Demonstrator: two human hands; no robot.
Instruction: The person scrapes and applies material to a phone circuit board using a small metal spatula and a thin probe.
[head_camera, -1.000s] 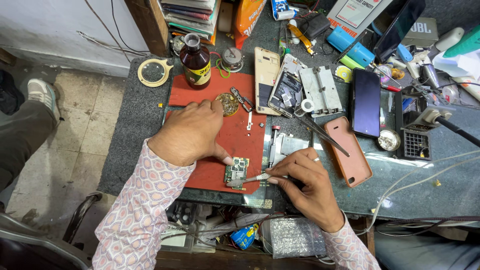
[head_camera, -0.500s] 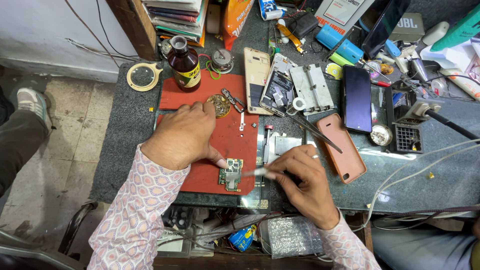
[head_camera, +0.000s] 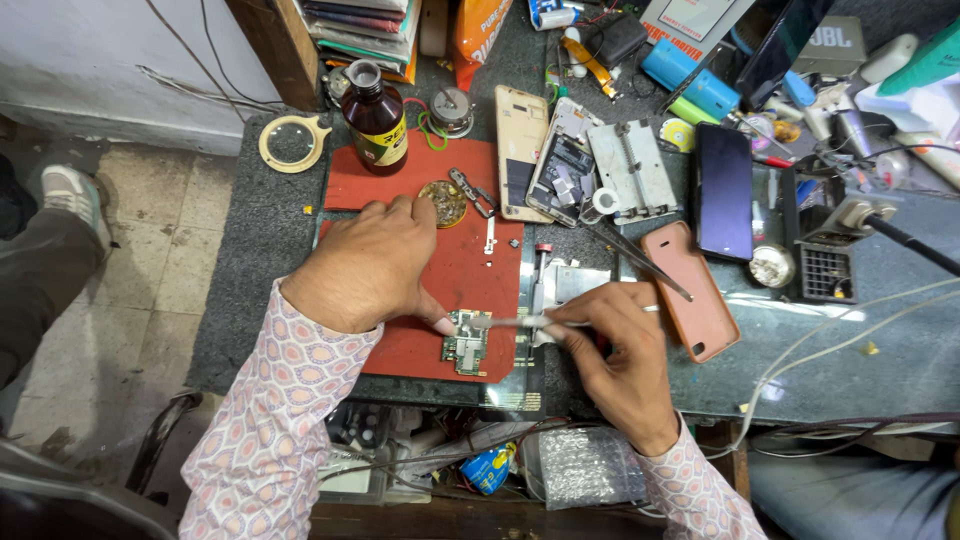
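The right hand (head_camera: 610, 350) has slid its thin tool (head_camera: 520, 322) leftward over the circuit board (head_camera: 466, 342).

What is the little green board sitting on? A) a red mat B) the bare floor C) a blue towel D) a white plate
A: the small green circuit board lies on the red mat, with the left hand pinning its edge and the right hand bringing a thin metal tool to it.

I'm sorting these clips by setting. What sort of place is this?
Most likely a phone repair bench. The left hand steadies a small circuit board on a red mat, the right hand works a thin tool on it, and opened phones lie nearby.
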